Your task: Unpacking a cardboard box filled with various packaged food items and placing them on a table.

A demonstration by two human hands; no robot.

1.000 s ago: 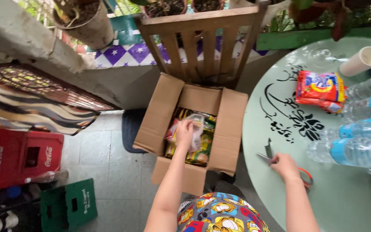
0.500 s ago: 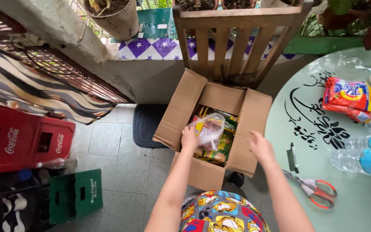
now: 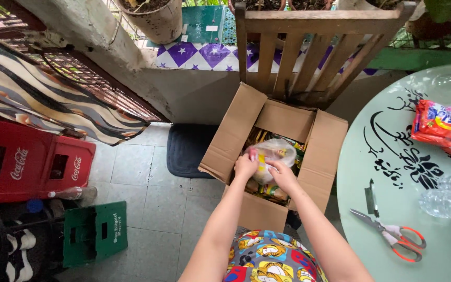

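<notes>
Both hands now meet over the cardboard box; a moment ago the right hand was by the scissors on the desk, and it has come across to join the left hand on the clear plastic bag. That bag sits at the top of the open box, above a layer of yellow and green packets. Left fingers are curled round the bag's near left edge, right fingers closed on its front, so both have hold of it, though how firmly is hard to tell from here.

From where I stand, the step in hand looks like lifting the bag out of the box. Its film is loose and slack, so the next move would call for an even pull with both hands, straight up between the raised flaps, without catching the packets beneath. On the desk, well apart, lie a red snack packet and water bottles.
</notes>
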